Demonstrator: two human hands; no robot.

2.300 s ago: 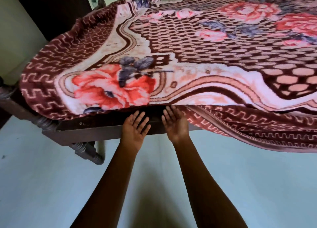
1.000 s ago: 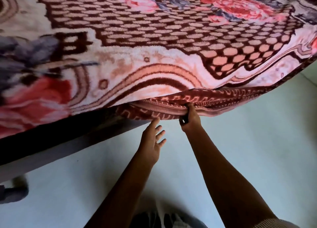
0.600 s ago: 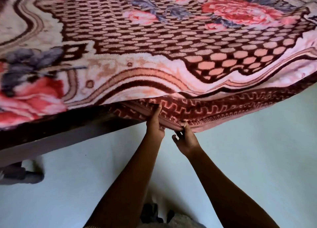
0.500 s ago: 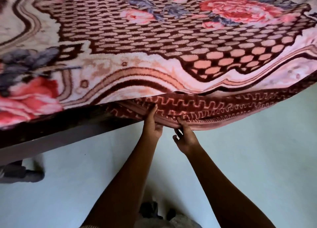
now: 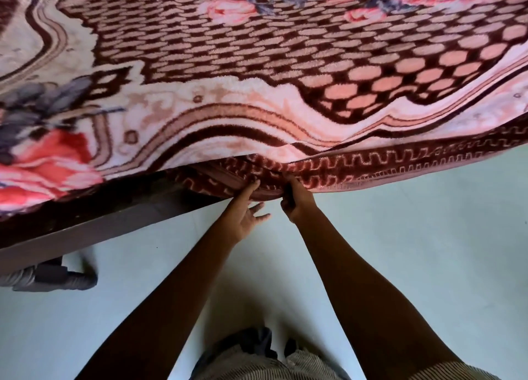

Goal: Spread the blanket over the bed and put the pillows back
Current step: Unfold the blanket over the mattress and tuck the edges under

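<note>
The blanket [image 5: 257, 79] covers the bed [image 5: 85, 231], border doubled under at its near edge; the right hand [image 5: 297, 201] has now clamped that hem — the left hand [image 5: 244, 211] has loosened, fingertips only touching; the fold looks ready to pull out.

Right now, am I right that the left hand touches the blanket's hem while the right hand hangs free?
Not quite: the head view shows the right hand gripping the blanket's hem too, beside the left hand.
</note>
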